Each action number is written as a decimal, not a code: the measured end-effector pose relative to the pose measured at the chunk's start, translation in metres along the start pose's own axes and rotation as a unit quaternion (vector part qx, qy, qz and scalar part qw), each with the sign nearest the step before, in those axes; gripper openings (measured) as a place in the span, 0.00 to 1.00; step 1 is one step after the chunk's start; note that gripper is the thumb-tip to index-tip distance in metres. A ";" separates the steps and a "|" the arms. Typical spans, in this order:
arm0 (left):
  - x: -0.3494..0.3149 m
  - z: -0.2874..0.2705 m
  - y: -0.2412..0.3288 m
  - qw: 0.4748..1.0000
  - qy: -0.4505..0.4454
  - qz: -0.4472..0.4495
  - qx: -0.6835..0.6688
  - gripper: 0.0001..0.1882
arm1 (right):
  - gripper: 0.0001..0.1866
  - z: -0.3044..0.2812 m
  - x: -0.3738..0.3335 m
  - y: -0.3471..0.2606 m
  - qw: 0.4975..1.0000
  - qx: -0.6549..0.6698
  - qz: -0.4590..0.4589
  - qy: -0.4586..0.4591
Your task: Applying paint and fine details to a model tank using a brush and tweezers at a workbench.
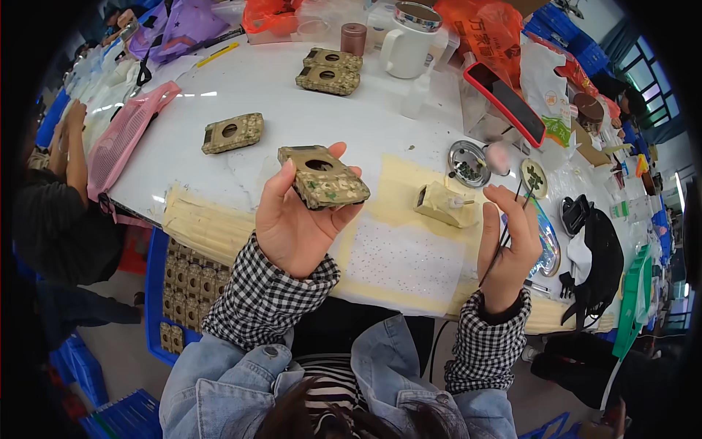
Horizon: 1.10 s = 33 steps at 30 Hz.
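My left hand grips a camouflage-patterned toy tank hull with a round hole in its top, raised above the table. Dark thin tweezers sit in the fingers of my right hand, their tips pointing up and away, apart from the hull. Near that hand are a tape-covered block with a small white nozzle, a round metal dish and a pale dish, both with tiny dark green pieces. Another hull lies farther left, and two more hulls stand together at the back.
A speckled white sheet lies before me on yellow tape. At the back are a white mug, a brown-pink canister and a red-cased phone. Below the table's left edge, a blue crate holds several hulls. A person sits at left.
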<state>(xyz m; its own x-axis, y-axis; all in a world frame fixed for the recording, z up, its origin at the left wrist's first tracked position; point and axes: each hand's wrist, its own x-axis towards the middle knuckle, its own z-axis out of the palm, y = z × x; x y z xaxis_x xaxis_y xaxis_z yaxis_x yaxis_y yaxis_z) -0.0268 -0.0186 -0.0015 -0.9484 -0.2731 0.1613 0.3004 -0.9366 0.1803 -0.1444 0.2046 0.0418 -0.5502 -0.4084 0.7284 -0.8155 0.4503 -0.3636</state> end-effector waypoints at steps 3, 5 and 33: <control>0.000 0.001 0.002 0.998 0.040 -0.019 0.043 0.26 | 0.10 0.000 0.002 0.001 0.999 -0.020 0.021 -0.018; -0.002 0.004 0.000 0.995 0.066 -0.014 0.072 0.27 | 0.11 0.000 -0.001 0.003 0.999 -0.015 0.019 -0.032; -0.001 0.019 -0.002 0.944 -0.022 -0.197 0.265 0.37 | 0.05 -0.012 -0.009 -0.052 0.935 0.347 0.073 0.003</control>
<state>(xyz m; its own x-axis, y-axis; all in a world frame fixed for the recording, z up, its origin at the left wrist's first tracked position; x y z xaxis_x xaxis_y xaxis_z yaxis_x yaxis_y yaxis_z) -0.0246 -0.0120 0.0165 -0.9955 0.0936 0.0175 -0.0555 -0.7191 0.6927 -0.0947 0.1943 0.0618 -0.6658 -0.3768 0.6440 -0.6530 -0.1231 -0.7472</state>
